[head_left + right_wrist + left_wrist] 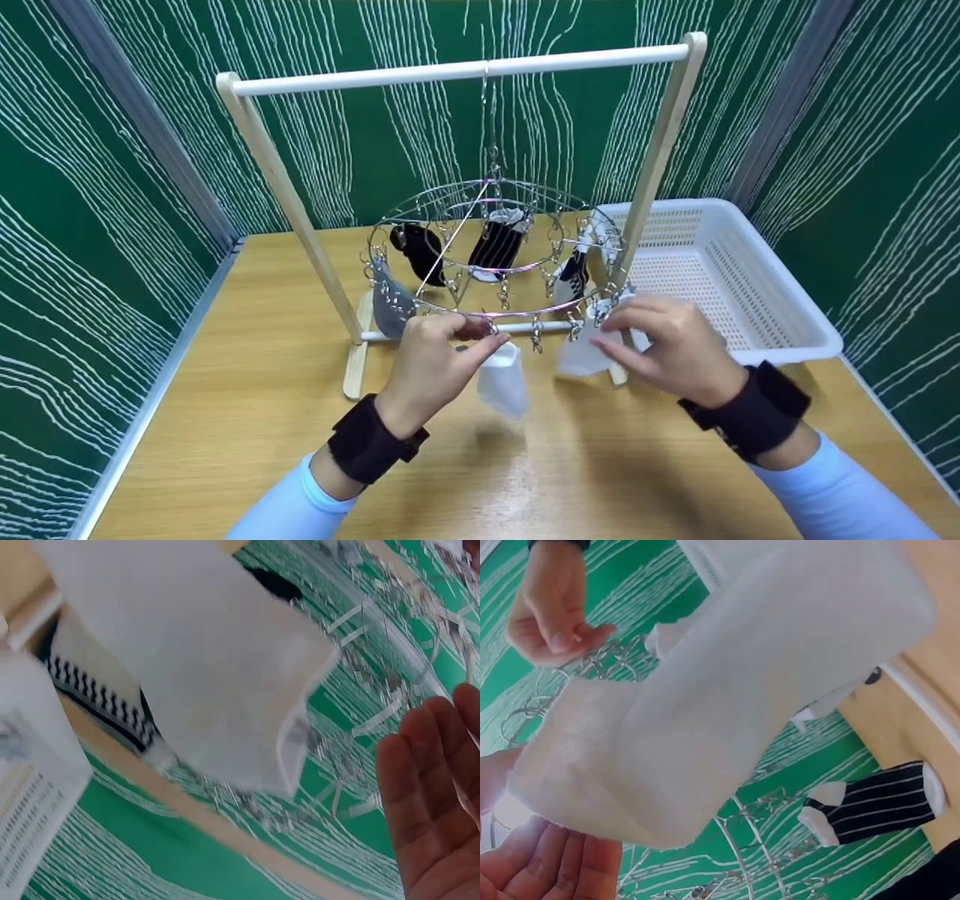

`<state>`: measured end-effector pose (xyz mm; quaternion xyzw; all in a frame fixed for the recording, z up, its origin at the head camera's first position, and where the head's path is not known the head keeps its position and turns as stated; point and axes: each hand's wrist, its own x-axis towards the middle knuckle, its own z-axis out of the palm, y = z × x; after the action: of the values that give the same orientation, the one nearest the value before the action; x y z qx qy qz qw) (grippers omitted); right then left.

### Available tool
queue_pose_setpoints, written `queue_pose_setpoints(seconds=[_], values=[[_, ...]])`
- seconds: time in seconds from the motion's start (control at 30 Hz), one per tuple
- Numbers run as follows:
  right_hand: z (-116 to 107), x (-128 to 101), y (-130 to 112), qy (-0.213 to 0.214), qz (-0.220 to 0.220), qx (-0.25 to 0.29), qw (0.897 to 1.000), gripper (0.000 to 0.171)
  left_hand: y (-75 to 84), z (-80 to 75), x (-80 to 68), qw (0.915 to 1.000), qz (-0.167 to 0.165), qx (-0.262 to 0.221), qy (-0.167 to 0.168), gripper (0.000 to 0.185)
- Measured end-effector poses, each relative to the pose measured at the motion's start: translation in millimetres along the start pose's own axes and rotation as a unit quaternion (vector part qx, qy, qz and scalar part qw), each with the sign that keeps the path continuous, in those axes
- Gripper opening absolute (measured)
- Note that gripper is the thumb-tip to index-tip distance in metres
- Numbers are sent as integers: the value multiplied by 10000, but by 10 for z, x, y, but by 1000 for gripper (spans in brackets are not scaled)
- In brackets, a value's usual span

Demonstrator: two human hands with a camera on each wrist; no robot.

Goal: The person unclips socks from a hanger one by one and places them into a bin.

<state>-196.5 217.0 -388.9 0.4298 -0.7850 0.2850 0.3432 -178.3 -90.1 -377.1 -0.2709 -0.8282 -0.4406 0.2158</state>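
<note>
In the head view, a white sock (504, 382) hangs below the front rim of a round metal clip hanger (517, 313). My left hand (435, 367) pinches a small clip at this sock's top between thumb and fingers. The sock (697, 712) fills much of the left wrist view, its edge against the fingertips (547, 855). My right hand (679, 349) is beside another white sock (581, 352) at the hanger's right front. In the right wrist view, its fingers (420, 787) are extended, apart from the white sock (187, 660).
The hanger hangs from a rack's white bar (360, 79). A grey sock (390, 307), a black sock (422, 255), a striped sock (496, 244) and a patterned sock (574, 277) hang around it. A white plastic basket (787, 281) stands right, partly behind the rack's post (660, 150).
</note>
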Motion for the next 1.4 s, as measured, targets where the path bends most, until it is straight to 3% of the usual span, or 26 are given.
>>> queue_pose_setpoints(seconds=[0.1,0.37,0.6,0.77,0.97,1.2,1.3,1.4], values=[[121,-63,-11,-260,-38,-6,9997,12,2,2,3,10000,-26,-7,-32,14],[547,-184,-33,-983,438,380,9935,25,18,-20,5,10000,-61,-44,-62,13],[847,-172,-54,-1635,976,1057,9760,32,-13,-15,-8,10000,-42,63,-38,13],[974,-144,-130,-1839,1508,1512,9595,31,-11,-13,-11,9999,-60,80,-37,13],[1046,-85,-200,-1906,2109,2022,9372,31,-9,-15,1,10000,-13,-21,-53,13],[1140,-60,-226,-1616,2525,2739,9138,17,9,-14,2,9999,-63,-92,-27,12],[1160,-61,-228,-1446,2531,2894,9118,16,-4,-1,0,9999,-6,-97,44,13],[1165,-53,-221,-1227,2402,2943,9169,17,-18,11,-7,9999,75,-99,108,13]])
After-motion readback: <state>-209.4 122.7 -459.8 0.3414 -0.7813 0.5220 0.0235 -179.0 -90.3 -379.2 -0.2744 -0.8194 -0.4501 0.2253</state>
